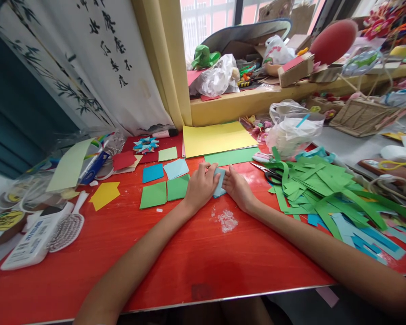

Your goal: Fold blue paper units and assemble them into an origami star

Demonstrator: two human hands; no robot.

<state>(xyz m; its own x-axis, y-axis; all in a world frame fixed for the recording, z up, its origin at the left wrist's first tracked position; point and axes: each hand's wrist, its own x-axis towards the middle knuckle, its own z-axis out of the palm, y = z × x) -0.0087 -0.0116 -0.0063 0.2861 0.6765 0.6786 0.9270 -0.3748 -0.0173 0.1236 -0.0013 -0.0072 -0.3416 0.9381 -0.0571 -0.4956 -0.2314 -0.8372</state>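
Observation:
My left hand [202, 186] is closed around the left edge of a small light blue paper [219, 179], thumb and fingers pressed to it. From the other side, my right hand [238, 188] grips the same paper with bent fingers. The paper stands tilted just above the red table; another blue piece shows beneath it. Left of my hands lie stacks of square paper: green [153, 195], a second green one [177, 187], light blue [176, 169] and darker blue [153, 173]. My fingers partly hide the held paper.
Black-handled scissors [273, 175] lie right of my hands, beside a heap of green paper strips [320, 185] and blue scraps [365, 237]. Yellow sheets [219, 139] lie behind. A folded blue paper star [146, 145], yellow paper [104, 195] and a white hairbrush [67, 230] are at left.

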